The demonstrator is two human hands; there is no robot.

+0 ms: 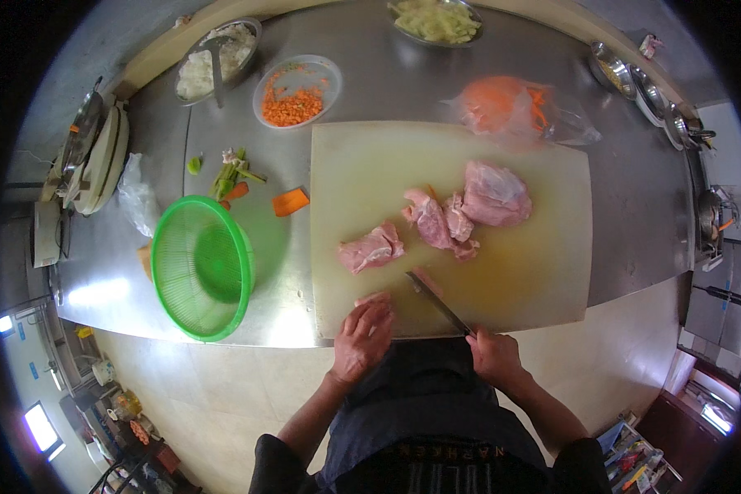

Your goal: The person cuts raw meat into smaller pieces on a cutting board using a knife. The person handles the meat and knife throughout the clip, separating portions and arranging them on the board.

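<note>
My left hand (365,336) rests at the front edge of a pale cutting board (370,154), its curled fingers on a small piece of raw meat (375,297) they partly cover. In my right hand (495,356) is the handle of a knife (439,302). The blade points away to the left over the board, with a thin strip of meat (429,281) beside its tip. Farther up lie a raw meat chunk (370,248), several joined or touching pieces (435,225) and a large lump (497,192).
A green plastic colander (247,290) stands left of the board, near carrot pieces (290,202) and vegetable trimmings (231,173). Behind are a plate of diced carrot (293,108), a dish of white food (191,77), a bowl of pale green pieces (435,21) and bagged carrot shreds (500,105).
</note>
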